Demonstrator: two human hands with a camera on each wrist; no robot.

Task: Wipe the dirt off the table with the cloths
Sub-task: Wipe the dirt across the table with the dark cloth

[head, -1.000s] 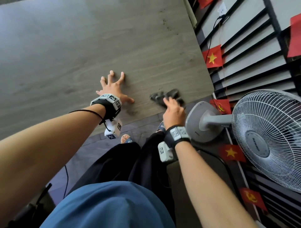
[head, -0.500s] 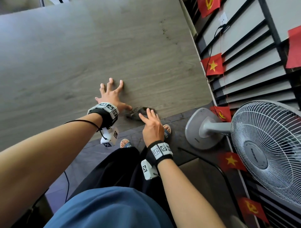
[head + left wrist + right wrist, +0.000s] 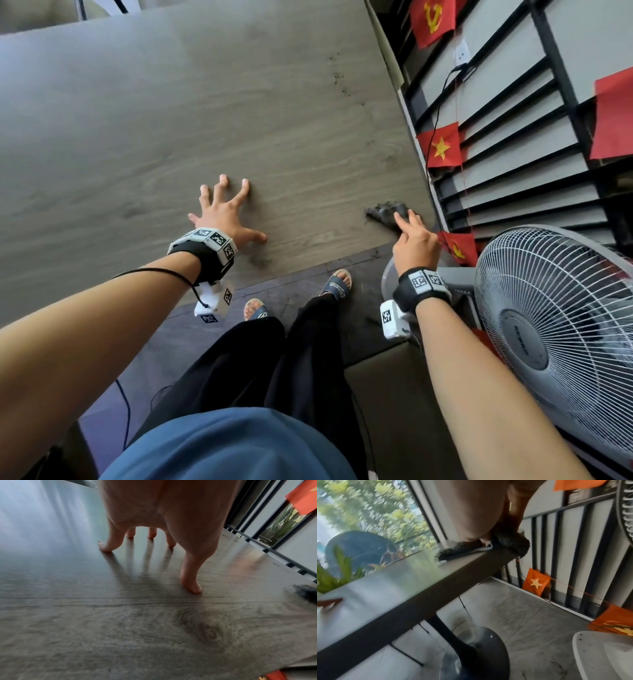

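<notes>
Right hand (image 3: pixel 416 238) fingers flat on cloth (image 3: pixel 385 210) at table (image 3: pixel 171 102) corner edge; left hand (image 3: pixel 224 214) splayed on tabletop

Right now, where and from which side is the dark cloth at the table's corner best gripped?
Probably from above, bunching the flatter part of the dark cloth lying on the table. One end droops over the edge, where the right hand presses it.

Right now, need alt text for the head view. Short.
Seen from above, a person's right hand presses a dark cloth on the near right corner of a grey wood-grain table, while the left hand rests spread on fingertips beside it. Dirt specks remain near the far right edge; a white fan stands at right.
</notes>
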